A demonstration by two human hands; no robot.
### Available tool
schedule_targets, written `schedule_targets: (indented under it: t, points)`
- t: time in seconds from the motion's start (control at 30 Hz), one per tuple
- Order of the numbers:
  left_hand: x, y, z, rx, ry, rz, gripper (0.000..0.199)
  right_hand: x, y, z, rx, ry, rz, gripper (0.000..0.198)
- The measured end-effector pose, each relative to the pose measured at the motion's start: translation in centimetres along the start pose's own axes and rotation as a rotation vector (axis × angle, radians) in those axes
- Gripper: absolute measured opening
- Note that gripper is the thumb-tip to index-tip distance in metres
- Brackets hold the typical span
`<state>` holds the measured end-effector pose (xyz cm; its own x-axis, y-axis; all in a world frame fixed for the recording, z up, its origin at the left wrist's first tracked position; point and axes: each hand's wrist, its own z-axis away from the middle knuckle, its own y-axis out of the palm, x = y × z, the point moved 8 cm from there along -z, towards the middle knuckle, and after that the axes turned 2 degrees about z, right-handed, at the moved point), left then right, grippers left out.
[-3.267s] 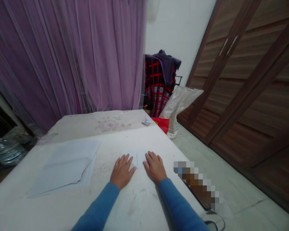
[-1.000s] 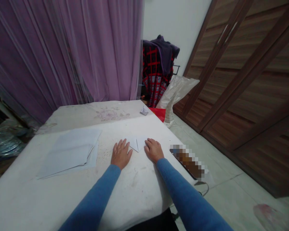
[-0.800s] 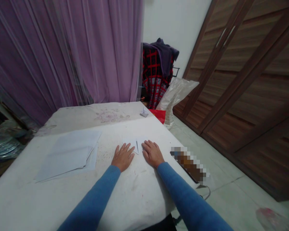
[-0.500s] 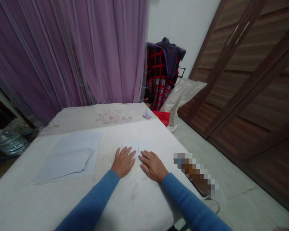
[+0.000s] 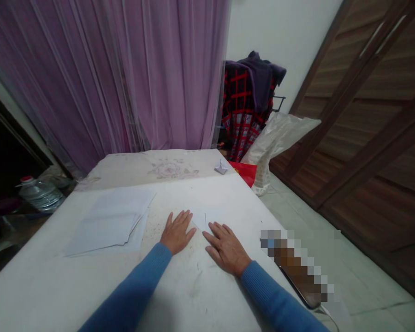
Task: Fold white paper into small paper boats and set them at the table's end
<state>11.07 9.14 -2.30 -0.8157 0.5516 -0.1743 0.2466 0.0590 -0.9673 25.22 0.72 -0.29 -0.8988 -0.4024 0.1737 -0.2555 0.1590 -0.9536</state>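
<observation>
A small piece of folded white paper (image 5: 203, 218) lies on the table in front of me, with a dark line where its edges meet near the middle. My left hand (image 5: 177, 234) rests flat at its left side, fingers spread. On the right side, my right hand (image 5: 227, 246) lies palm down over the paper's lower right, fingers stretched out. Both hands cover parts of the paper, so its full outline is hidden. To the left is a stack of white sheets (image 5: 107, 221), slightly fanned.
A small folded paper shape (image 5: 221, 167) sits at the far right of the white table (image 5: 180, 295). A phone with a blurred screen (image 5: 297, 272) and cable is at the right edge. Beyond are a red bag (image 5: 245, 172), a plastic sack (image 5: 275, 143) and a water bottle (image 5: 39, 193).
The view has turned a little to the left, so the surroundings shift right. My hands have moved slightly apart over the paper, showing more of it between them.
</observation>
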Motion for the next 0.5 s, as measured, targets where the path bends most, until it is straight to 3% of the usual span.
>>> schedule_targets:
  t: [0.2,0.27,0.4,0.5]
  points:
    - [1.5,-0.8,-0.2,-0.015,-0.096,-0.01,0.049,0.1,-0.1,0.0,0.022,0.013,-0.012,0.043]
    - [0.3,-0.9,0.0,-0.048,-0.01,-0.002,0.049,0.1,-0.2,0.0,0.009,0.013,-0.02,0.043]
    - [-3.6,-0.1,0.9,-0.007,0.337,0.066,0.049,0.0,-0.2,0.0,-0.023,0.015,-0.033,0.043]
    - [-4.5,0.1,0.7,0.03,0.402,0.087,0.047,0.0,-0.2,0.0,-0.033,0.013,-0.041,0.042]
